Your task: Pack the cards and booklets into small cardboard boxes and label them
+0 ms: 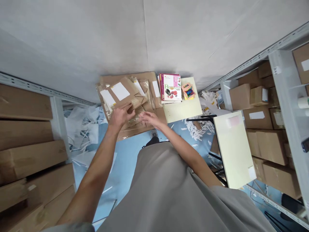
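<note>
Soft, fairly bright light is reaching the left hand (120,115) and right hand (150,118), while clear plastic (145,86) just beyond them is throwing small glints. Far left of the grip, cartons (51,185) are sitting in shadow; toward both sides, wide-angle distortion is stretching and slanting the shelving (286,93).
</note>
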Motion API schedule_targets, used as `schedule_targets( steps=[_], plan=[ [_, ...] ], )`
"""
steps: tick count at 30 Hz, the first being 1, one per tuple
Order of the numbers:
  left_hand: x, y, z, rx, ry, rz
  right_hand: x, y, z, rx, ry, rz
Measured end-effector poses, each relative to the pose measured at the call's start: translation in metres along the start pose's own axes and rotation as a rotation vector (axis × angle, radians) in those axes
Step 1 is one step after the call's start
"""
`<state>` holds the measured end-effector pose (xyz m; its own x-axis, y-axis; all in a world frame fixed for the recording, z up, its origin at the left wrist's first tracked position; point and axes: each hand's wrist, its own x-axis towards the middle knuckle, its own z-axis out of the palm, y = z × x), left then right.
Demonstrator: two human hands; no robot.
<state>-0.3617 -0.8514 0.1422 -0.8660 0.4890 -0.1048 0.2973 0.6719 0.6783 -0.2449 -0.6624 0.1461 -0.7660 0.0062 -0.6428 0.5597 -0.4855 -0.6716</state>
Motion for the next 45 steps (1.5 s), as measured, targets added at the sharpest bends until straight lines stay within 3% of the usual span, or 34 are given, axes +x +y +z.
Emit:
schedule_targets(
  steps=[3,5,8,11,15,17,20,26,32,37,45],
  plan=[
    [-0.011,0.03,-0.006,-0.034,0.047,0.002,0.006,-0.002,0.01,0.115,0.011,-0.066],
    [-0.023,0.054,-0.001,-0.071,0.018,0.02,0.006,-0.001,0.011,0.157,0.057,-0.123],
    [-0.041,0.086,0.015,-0.167,-0.056,0.121,-0.004,0.0,-0.007,0.141,0.233,-0.147],
    [-0.048,0.103,0.029,-0.236,-0.023,0.166,-0.029,-0.001,-0.05,0.186,0.342,-0.132],
    [-0.032,0.102,0.038,-0.208,0.116,0.105,-0.08,-0.002,-0.126,0.307,0.422,-0.164],
    [-0.017,0.104,0.044,-0.206,0.086,0.102,-0.11,0.001,-0.16,0.332,0.474,-0.197],
    [0.006,0.119,0.067,-0.232,-0.059,0.135,-0.156,0.014,-0.198,0.314,0.538,-0.236],
    [0.029,0.195,0.155,-0.434,-0.418,0.248,-0.24,0.056,-0.243,0.355,0.638,-0.353],
    [0.021,0.279,0.249,-0.473,-0.644,0.203,-0.31,0.103,-0.303,0.393,0.781,-0.477],
    [-0.006,0.353,0.329,-0.407,-0.777,0.233,-0.361,0.129,-0.377,0.332,0.965,-0.579],
    [-0.051,0.488,0.477,-0.341,-0.895,0.358,-0.453,0.162,-0.512,0.207,1.267,-0.594]
  ],
)
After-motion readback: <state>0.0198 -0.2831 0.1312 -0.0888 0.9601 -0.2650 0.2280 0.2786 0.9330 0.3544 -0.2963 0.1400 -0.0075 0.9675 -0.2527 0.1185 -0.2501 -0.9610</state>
